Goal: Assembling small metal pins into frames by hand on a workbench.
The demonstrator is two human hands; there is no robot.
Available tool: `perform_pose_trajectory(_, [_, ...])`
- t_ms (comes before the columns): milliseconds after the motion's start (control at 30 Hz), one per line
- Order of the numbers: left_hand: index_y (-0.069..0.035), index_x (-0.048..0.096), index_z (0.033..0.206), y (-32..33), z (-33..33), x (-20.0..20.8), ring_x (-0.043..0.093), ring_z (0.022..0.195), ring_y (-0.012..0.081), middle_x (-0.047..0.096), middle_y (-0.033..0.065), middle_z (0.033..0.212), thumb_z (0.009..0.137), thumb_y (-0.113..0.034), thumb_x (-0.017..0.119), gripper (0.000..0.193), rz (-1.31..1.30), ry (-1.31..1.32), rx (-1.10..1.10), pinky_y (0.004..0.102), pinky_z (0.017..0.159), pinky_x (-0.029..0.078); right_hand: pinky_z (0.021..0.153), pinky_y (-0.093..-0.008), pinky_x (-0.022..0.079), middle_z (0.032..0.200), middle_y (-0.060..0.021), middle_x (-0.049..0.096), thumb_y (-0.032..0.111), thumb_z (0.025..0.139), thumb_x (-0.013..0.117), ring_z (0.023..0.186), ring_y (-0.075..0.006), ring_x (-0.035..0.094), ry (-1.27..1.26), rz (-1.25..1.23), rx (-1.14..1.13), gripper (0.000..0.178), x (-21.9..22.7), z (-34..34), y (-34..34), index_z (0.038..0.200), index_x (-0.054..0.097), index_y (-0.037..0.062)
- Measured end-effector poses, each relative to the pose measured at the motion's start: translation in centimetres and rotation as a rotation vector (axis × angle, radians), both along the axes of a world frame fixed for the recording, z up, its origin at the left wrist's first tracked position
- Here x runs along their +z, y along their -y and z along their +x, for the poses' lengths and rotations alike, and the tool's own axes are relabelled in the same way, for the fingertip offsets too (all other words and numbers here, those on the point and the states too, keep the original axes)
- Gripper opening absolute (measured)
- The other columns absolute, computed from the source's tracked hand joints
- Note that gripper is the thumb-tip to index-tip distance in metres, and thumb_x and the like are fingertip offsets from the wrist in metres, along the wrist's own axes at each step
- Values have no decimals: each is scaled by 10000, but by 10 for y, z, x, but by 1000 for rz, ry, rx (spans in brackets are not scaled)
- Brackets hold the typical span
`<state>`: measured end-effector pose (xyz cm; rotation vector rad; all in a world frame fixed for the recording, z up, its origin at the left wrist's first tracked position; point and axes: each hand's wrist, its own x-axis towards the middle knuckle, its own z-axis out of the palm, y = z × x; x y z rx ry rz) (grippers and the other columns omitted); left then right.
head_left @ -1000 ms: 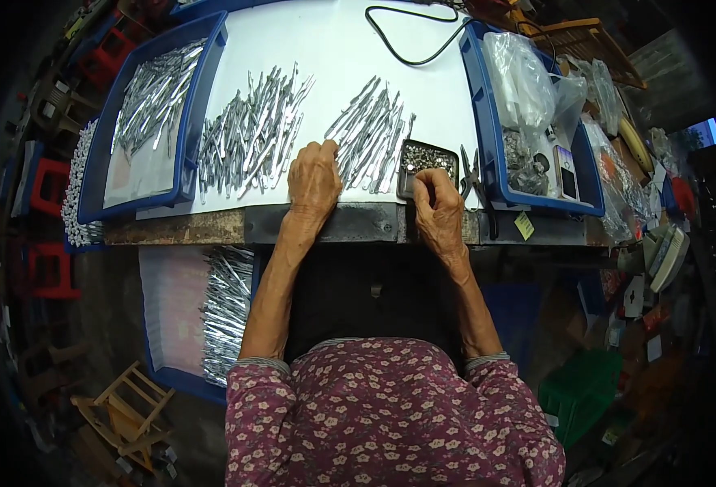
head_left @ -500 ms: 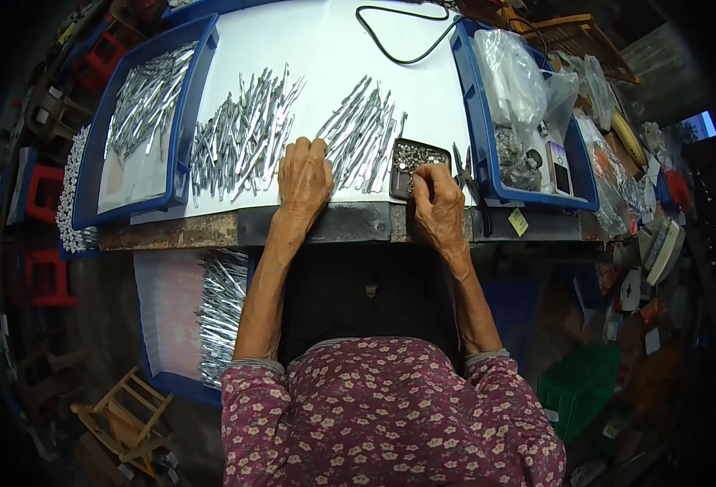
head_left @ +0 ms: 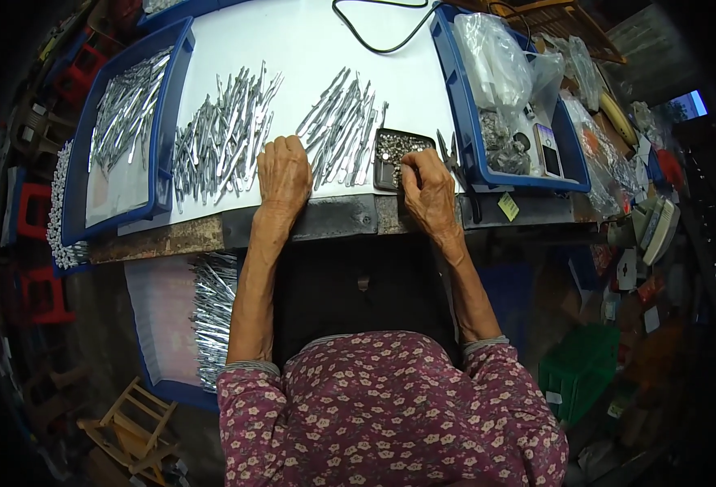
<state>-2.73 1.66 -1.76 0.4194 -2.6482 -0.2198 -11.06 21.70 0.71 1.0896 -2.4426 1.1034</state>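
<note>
Between two piles of thin silvery metal strips, my left hand [head_left: 285, 177] rests at the table's near edge. Its fingers are curled and closed, and what they hold is hidden. The larger strip pile [head_left: 221, 138] lies to its left; the smaller strip pile [head_left: 343, 126] lies just right of it. My right hand [head_left: 431, 195] reaches over the near right part of a small black tray [head_left: 384, 176] of tiny shiny metal pieces. Its thumb and forefinger are pinched together, with anything between them too small to make out. Pliers [head_left: 457, 166] with dark handles lie just right of this hand.
A blue bin [head_left: 163, 154] with more strips stands at the left. At the right, another blue bin [head_left: 528, 180] holds plastic bags and a phone [head_left: 548, 152]. A black cable [head_left: 374, 49] curves across the far side. Below the table sits a tray of strips [head_left: 159, 325].
The whole view has shifted, so the table things appear further left and slightly higher. My right fingertips have moved a little further over the tray. My left hand stays beside the smaller pile, still curled.
</note>
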Motion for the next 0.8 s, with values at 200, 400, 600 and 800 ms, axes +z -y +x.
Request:
perform_pose_trajectory(200, [-1,466,749,2,6,3,480,671,250,476,150,717,703,0,499,57,-37,-17,-17,377,618,380,583,-354,419,735,-136,516,-18,749,528,652,-273,538,-5,23,31,49,-2,-2,0,797,517,-25])
perform_pose_trajectory(400, [30,456,777,3,4,5,502,641,297,488,178,725,749,6,456,38,173,-160,-78,394,599,405,598,-358,413,726,-133,511,-4,742,542,656,-271,529,-15,104,62,48,-4,-7,-5,780,521,-25])
perform_pose_trajectory(600, [52,471,850,1,22,16,524,642,306,503,191,771,793,-3,434,88,411,-291,-66,379,600,429,599,-357,413,723,-128,514,28,746,555,658,-262,527,22,187,103,62,0,-3,0,773,527,-19])
perform_pose_trajectory(800, [73,483,928,-11,26,18,492,683,263,457,169,817,794,41,401,161,596,-310,-147,358,603,410,609,-396,404,698,-148,484,7,706,549,670,-310,511,56,184,89,54,-5,-6,-5,737,509,-12])
